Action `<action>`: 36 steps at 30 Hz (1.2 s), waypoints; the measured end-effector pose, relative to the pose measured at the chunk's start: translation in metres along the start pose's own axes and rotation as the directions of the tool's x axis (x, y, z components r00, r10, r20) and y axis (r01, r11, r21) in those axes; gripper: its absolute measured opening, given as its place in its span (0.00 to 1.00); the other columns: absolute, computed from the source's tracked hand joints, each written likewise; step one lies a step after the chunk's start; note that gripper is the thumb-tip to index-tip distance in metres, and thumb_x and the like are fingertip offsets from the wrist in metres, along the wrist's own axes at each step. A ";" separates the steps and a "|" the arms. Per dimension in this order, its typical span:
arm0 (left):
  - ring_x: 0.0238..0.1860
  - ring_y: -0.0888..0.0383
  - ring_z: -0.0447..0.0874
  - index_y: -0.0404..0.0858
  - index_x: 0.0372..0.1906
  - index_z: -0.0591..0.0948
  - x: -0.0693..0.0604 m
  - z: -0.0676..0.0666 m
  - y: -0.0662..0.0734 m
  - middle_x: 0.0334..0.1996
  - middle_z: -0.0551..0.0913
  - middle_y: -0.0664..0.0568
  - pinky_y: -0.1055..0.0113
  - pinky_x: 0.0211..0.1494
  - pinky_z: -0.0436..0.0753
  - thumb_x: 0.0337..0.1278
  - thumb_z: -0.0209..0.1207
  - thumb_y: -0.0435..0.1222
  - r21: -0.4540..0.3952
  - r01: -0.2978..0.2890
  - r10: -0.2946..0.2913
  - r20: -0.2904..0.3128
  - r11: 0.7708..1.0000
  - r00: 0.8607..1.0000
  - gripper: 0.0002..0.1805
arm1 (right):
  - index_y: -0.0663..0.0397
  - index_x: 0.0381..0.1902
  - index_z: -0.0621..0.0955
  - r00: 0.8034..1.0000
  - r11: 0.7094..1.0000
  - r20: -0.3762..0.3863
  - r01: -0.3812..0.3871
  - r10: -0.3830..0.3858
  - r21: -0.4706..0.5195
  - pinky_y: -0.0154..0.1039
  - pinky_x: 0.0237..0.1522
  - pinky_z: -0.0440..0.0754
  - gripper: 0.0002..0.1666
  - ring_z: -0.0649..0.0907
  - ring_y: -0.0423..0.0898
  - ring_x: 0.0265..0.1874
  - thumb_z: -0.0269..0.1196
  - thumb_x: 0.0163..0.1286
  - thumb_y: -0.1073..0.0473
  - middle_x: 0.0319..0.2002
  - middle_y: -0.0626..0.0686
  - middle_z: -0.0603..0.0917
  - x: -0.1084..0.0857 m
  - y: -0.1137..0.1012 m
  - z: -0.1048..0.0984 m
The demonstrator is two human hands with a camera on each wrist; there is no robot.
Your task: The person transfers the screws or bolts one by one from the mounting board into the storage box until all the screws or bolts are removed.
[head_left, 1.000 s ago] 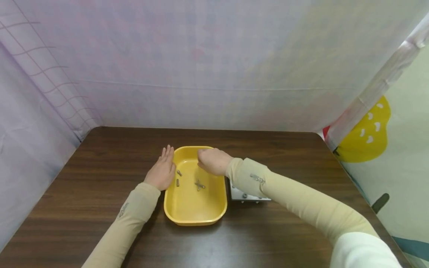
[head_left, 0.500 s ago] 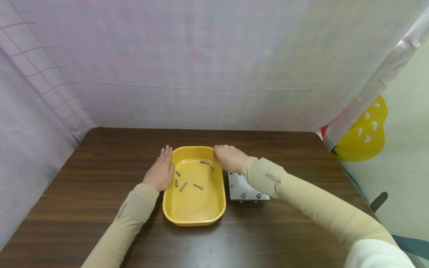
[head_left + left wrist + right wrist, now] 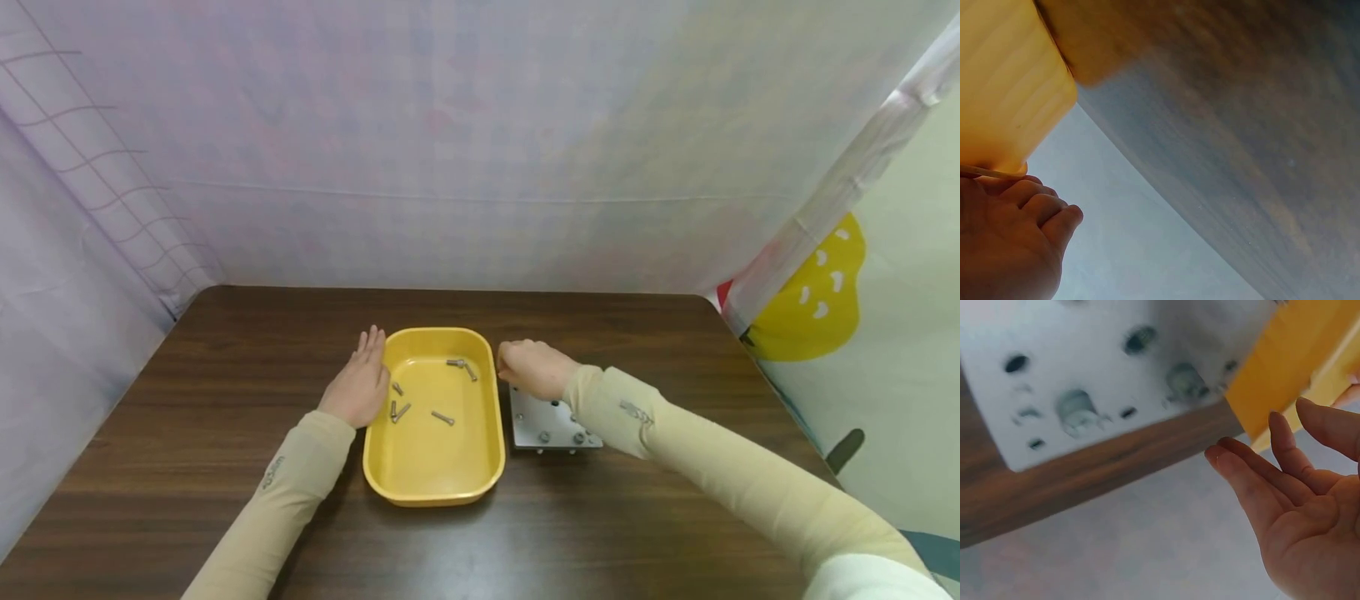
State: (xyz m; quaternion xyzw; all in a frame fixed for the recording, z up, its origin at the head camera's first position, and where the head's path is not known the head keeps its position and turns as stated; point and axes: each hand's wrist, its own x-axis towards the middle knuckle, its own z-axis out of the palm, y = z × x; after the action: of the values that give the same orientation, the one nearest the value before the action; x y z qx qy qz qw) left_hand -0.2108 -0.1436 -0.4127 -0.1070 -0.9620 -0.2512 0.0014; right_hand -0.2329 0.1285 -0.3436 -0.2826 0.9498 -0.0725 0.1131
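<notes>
My left hand point(image 3: 356, 385) rests against the left rim of a yellow plastic tray point(image 3: 435, 467), its fingers straight; the left wrist view has the hand point(image 3: 1016, 231) at the tray's edge. Several small metal bolts lie scattered on the tray floor, among them a single bolt point(image 3: 443, 417) near the middle. Just past the tray's right rim, my right hand point(image 3: 538, 368) hovers over the far end of a silver metal plate point(image 3: 531, 423). In the right wrist view the right hand point(image 3: 1310, 500) has loosely bent, parted fingers and nothing between them.
The plate, seen close up point(image 3: 1104, 375), has several holes and bolts in it and stands just right of the tray. Both are on a dark wooden table point(image 3: 247, 358). Pale cloth point(image 3: 465, 167) hangs behind the table's far edge.
My right hand has moved right from over the tray to above the plate. Two crossed bolts have come apart, one rolling left, and bolts at the tray's far end have come into view.
</notes>
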 end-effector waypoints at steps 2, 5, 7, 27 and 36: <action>0.79 0.39 0.42 0.26 0.76 0.47 0.000 0.000 0.000 0.78 0.44 0.34 0.47 0.80 0.51 0.75 0.34 0.36 -0.001 -0.003 0.003 -0.004 1.000 1.000 0.32 | 0.60 0.40 0.79 1.000 1.000 -0.006 0.019 -0.019 -0.013 0.38 0.33 0.85 0.04 0.82 0.46 0.30 0.59 0.72 0.63 0.34 0.53 0.83 -0.004 0.004 0.005; 0.79 0.39 0.43 0.26 0.76 0.47 0.000 0.000 0.000 0.78 0.45 0.34 0.47 0.80 0.51 0.75 0.34 0.36 -0.001 -0.002 0.002 -0.005 1.000 1.000 0.32 | 0.58 0.36 0.78 0.999 0.999 -0.024 0.041 -0.042 -0.028 0.39 0.32 0.85 0.03 0.82 0.45 0.29 0.60 0.70 0.63 0.32 0.52 0.83 -0.011 0.008 0.014; 0.79 0.39 0.42 0.26 0.76 0.47 0.000 0.000 0.000 0.78 0.44 0.34 0.47 0.80 0.51 0.75 0.34 0.36 0.000 -0.002 0.002 0.000 1.000 1.000 0.32 | 0.57 0.34 0.78 0.997 0.997 -0.033 0.064 -0.066 -0.039 0.39 0.30 0.84 0.03 0.81 0.45 0.27 0.61 0.69 0.63 0.30 0.51 0.82 -0.016 0.010 0.019; 0.79 0.41 0.39 0.27 0.77 0.45 0.001 0.000 -0.001 0.79 0.42 0.36 0.47 0.81 0.49 0.76 0.33 0.36 -0.002 0.015 -0.014 0.020 1.000 1.000 0.32 | 0.59 0.33 0.77 0.957 0.976 -0.195 0.197 -0.213 -0.097 0.44 0.38 0.86 0.07 0.84 0.49 0.31 0.66 0.62 0.64 0.32 0.52 0.81 -0.044 0.012 0.042; 0.79 0.41 0.39 0.27 0.77 0.46 0.000 0.001 -0.002 0.79 0.42 0.36 0.47 0.81 0.49 0.76 0.33 0.36 0.001 0.015 -0.015 0.020 1.000 1.000 0.31 | 0.59 0.31 0.77 0.945 0.973 -0.249 0.183 -0.214 -0.141 0.52 0.54 0.85 0.03 0.85 0.60 0.46 0.62 0.61 0.69 0.39 0.61 0.85 -0.044 0.010 0.047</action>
State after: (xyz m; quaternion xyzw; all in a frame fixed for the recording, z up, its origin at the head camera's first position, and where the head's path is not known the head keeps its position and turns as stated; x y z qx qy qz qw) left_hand -0.2115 -0.1445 -0.4140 -0.1022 -0.9628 -0.2499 -0.0101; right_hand -0.1899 0.1582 -0.3836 -0.3711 0.9255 -0.0650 -0.0382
